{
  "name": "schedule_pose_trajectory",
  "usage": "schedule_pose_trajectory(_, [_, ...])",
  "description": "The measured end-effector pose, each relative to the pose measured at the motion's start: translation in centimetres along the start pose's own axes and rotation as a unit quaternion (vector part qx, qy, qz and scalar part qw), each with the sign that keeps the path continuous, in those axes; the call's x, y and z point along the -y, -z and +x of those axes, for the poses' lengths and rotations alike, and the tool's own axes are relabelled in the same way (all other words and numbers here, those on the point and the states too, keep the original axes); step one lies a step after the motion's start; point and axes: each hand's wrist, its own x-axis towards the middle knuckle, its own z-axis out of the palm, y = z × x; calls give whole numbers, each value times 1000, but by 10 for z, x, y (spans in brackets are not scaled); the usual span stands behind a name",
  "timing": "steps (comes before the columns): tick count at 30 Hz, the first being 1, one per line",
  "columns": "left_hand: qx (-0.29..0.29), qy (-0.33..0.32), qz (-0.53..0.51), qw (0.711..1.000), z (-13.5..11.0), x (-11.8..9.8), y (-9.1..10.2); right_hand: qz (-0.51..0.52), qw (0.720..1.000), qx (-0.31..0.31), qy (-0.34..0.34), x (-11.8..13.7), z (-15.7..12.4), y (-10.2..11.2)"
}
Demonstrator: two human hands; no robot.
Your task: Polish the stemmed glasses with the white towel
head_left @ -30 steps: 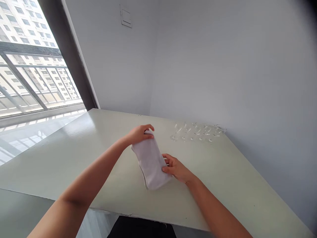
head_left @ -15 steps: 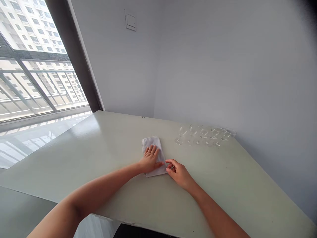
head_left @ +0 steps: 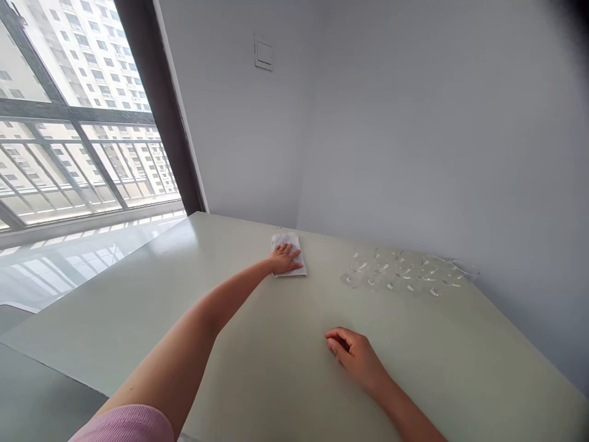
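Observation:
My left hand [head_left: 284, 258] lies flat, fingers spread, on a folded white cloth [head_left: 288, 240] toward the back of the table. It presses the cloth from above and does not wrap round it. My right hand [head_left: 356, 355] rests on the table nearer to me, fingers curled in and thumb close to the index finger. Nothing shows in its hollow, and it is apart from the cloth. Several clear stemmed glasses [head_left: 405, 270] stand in a group to the right of the cloth.
The pale table [head_left: 257, 380] reaches back to a grey wall [head_left: 414, 123] with a light switch [head_left: 264, 53]. At the left is a large window [head_left: 92, 153] with railings and tall buildings outside. The glasses stand near the table's back right edge.
My left hand and the cloth have slid away from me toward the back edge. My right hand has drawn off the cloth, back and to the right. The view has shifted slightly.

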Motion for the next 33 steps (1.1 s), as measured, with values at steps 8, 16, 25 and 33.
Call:
schedule_pose_trajectory(8, [-28,217,15,976,-59,136,27,-31,999,12,-5,-4,1,0])
schedule_pose_trajectory(16, [-31,387,24,921,-200,213,41,-61,998,11,5,-5,1,-1])
schedule_pose_trajectory(25, [-36,467,39,883,-331,228,28,-71,997,2,34,-5,2,-2])
schedule_pose_trajectory(33, [-45,417,60,906,-356,177,-3,-93,993,16,73,5,-2,-3])
